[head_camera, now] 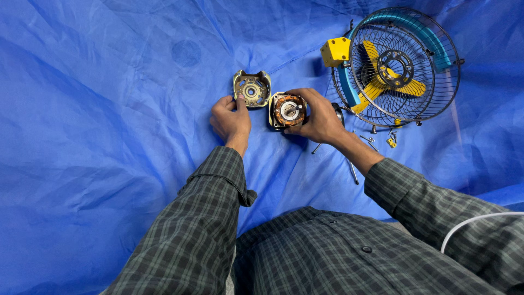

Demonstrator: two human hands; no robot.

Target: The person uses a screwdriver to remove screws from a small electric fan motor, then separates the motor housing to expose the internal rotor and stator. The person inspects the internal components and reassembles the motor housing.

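A fan motor [288,110] with copper windings and a pale casing lies on the blue sheet [109,136]. My right hand [319,117] grips it from the right side. Just left of it sits the motor's round metal end cover [251,89], open side up. My left hand [231,117] pinches that cover's lower left rim with thumb and fingers. Both sleeves are dark green plaid.
At the upper right lies a wire fan guard [404,65] with yellow blades, a teal frame and a yellow box [335,51]. Loose screws and a small yellow piece [391,142] lie below the guard. A thin metal tool [352,169] lies under my right wrist.
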